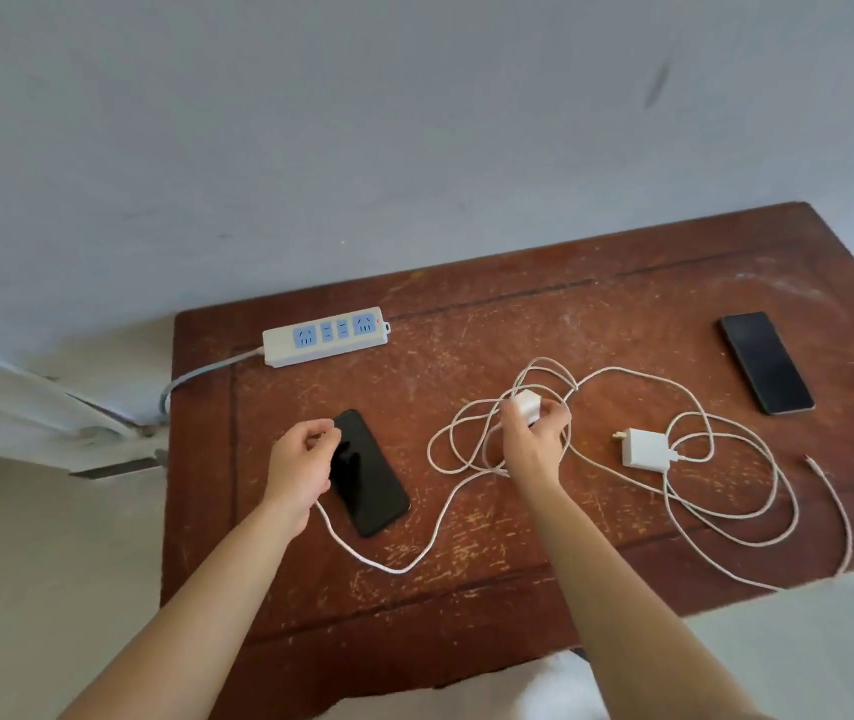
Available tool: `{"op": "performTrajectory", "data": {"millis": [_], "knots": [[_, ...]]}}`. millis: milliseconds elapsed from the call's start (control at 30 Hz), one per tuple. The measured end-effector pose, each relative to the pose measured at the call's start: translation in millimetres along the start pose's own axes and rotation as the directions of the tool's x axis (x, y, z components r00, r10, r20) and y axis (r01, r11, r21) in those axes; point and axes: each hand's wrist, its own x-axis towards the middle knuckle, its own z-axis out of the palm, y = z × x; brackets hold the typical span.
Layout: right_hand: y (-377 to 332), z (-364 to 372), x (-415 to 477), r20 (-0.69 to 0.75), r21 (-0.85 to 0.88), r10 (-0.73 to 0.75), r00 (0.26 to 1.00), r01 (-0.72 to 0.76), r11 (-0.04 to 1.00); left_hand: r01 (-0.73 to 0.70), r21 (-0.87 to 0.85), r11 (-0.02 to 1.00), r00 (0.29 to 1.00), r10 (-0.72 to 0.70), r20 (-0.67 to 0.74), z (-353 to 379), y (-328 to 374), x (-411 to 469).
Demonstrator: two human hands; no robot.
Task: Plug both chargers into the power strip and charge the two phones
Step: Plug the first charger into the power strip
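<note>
- A person's right hand [534, 439] grips a white charger [528, 405] between fingers and thumb, lifted just above the middle of a scratched wooden table [518, 314]
- The left hand [300, 470] is curled closed over the end of a white cable [388, 563], at the left edge of a black phone [370, 475] lying face up on the near left of the table
- That cable sags toward the near edge, then rises right into a tangle of loops around the right hand
- A second white charger [645, 449] lies flat to the right of the held one, prongs pointing left, its own cable [778, 511] coiled around it (the free end trails off to the near right)
- A second black phone [767, 362] rests face up at the far right, well apart from both chargers
- The white power strip [326, 336], its blue sockets all unoccupied, sits at the far left of the table, its grey cord dropping over the left edge
</note>
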Motion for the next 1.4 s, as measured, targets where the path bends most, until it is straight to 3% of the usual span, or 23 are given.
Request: {"op": "performTrajectory", "data": {"millis": [100,167,233,333,433,533,633,900,1167,1400], "knots": [[-31,19,2,0.011,0.391,0.061,0.998,-0.060,0.918,-0.119,0.154,0.981,0.993,0.114,0.037,-20,3,18],[-51,33,6,0.092,0.541,0.105,0.990,-0.138,0.829,-0.196,0.271,0.942,0.980,0.179,0.087,-29,7,29],[-68,45,8,0.150,0.428,0.065,0.986,-0.124,0.895,-0.302,0.410,0.861,0.953,0.272,0.132,-34,12,42],[-93,65,9,0.183,0.020,-0.065,0.981,0.063,0.998,-0.400,0.635,0.661,0.909,0.375,0.182,-38,17,64],[-110,87,19,0.261,-0.316,-0.242,0.935,0.320,0.893,-0.411,0.790,0.454,0.888,0.396,0.234,-38,16,89],[-117,112,33,0.421,-0.449,-0.351,0.836,0.528,0.721,-0.377,0.857,0.352,0.905,0.337,0.260,-39,14,107],[-117,131,40,0.500,-0.520,-0.332,0.800,0.584,0.623,-0.340,0.903,0.264,0.923,0.280,0.265,-40,3,112],[-109,158,44,0.572,-0.527,-0.291,0.767,0.615,0.586,-0.354,0.911,0.210,0.908,0.309,0.282,-45,-14,116],[-140,171,48,0.662,-0.557,-0.347,0.664,0.746,0.365,-0.371,0.908,0.194,0.895,0.336,0.294,-45,-19,118],[-164,191,52,0.788,-0.530,-0.253,0.561,0.827,0.186,-0.386,0.909,0.157,0.882,0.351,0.314,-47,-16,118]]}}
